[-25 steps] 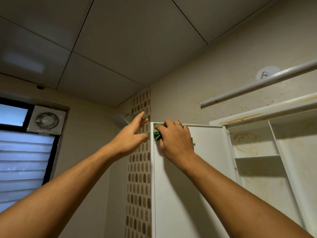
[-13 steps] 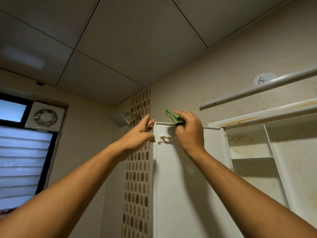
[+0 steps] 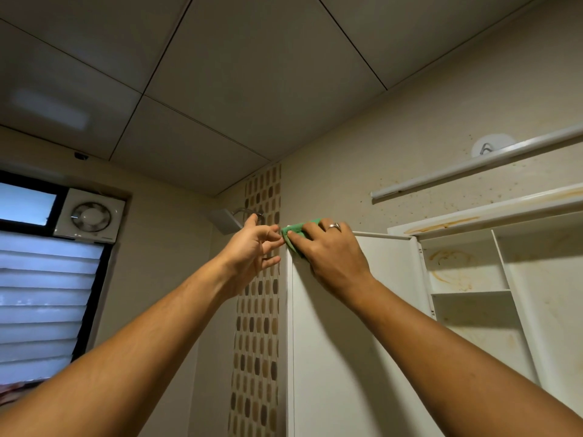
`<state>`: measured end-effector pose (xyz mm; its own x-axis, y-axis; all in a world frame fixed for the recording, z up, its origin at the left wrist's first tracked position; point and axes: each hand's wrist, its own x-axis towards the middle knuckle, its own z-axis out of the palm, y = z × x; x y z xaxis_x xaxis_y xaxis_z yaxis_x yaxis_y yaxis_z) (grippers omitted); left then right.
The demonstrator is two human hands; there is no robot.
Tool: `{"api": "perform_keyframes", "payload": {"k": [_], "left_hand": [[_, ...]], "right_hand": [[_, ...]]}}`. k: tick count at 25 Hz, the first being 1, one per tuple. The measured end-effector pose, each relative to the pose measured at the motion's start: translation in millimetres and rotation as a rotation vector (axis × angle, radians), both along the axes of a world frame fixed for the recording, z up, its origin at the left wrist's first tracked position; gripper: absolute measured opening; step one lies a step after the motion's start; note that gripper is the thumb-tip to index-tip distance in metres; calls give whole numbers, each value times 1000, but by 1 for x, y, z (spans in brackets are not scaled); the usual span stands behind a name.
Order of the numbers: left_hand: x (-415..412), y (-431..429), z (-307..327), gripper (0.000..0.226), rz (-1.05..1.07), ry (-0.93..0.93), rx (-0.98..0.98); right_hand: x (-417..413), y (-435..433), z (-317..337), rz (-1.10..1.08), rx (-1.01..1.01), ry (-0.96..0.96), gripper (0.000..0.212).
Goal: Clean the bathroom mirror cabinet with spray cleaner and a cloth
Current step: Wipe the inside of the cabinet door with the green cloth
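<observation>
right hand [image 3: 328,252] presses a green cloth [image 3: 299,229] on the top corner of the cabinet door [image 3: 347,342].
its fingers curl over the cloth; left hand [image 3: 252,246] is loosely spread, holding nothing, just beside it.

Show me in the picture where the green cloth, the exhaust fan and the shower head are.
green cloth [image 3: 297,230]: head view, its exposed left fold.
exhaust fan [image 3: 91,217]: head view, the hub of its blades.
shower head [image 3: 224,220]: head view, its flat underside.
</observation>
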<state>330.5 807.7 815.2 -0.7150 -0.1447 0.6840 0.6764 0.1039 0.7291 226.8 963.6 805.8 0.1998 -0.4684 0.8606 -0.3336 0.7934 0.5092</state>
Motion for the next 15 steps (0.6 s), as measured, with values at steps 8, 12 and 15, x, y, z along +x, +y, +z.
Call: {"api": "perform_keyframes", "payload": {"k": [8,12,15], "left_hand": [[2,4,0,80,6,-18,-84],[3,5,0,77,-3,-12,-68],[4,9,-1,76,-15,-5,-59]], "right_hand": [[18,-3,35,658,-605,-569,34],[27,4,46,421,-455,-381,33],[30,-6,32,241,-160,-446,31]]}}
